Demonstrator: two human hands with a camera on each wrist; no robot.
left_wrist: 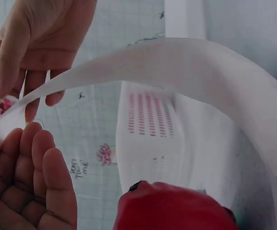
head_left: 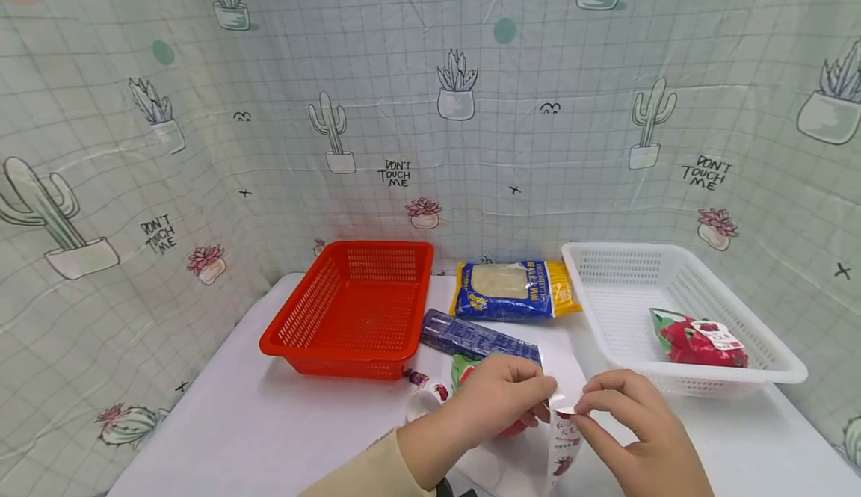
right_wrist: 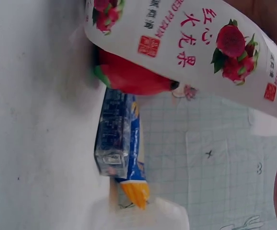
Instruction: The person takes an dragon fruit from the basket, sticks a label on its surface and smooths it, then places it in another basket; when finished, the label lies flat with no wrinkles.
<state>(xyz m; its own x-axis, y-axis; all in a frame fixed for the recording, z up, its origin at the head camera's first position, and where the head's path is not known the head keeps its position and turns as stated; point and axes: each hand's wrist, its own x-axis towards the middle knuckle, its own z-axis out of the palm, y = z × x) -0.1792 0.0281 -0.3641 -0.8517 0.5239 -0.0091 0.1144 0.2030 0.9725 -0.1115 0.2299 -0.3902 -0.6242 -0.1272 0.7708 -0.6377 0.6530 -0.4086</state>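
A strip of dragon fruit stickers [head_left: 563, 445] on white backing stretches between the two hands. My left hand [head_left: 501, 392] pinches the strip between thumb and fingers. On its right, my right hand [head_left: 639, 422] pinches a sticker [left_wrist: 2, 103] at the edge with thumb and forefinger. In the right wrist view the printed strip [right_wrist: 186, 43] shows red characters and fruit pictures. Under the left hand, mostly hidden, lies a red dragon fruit [right_wrist: 133, 74] with green tips. More of the backing curls beside it on the table.
A red basket [head_left: 366, 332] stands at the left. The white basket [head_left: 679, 371] at the right holds a labelled dragon fruit [head_left: 693, 344]. Between them lie a blue box [head_left: 471, 335] and a blue and yellow noodle packet [head_left: 501, 306]. A patterned curtain [head_left: 417, 131] hangs behind.
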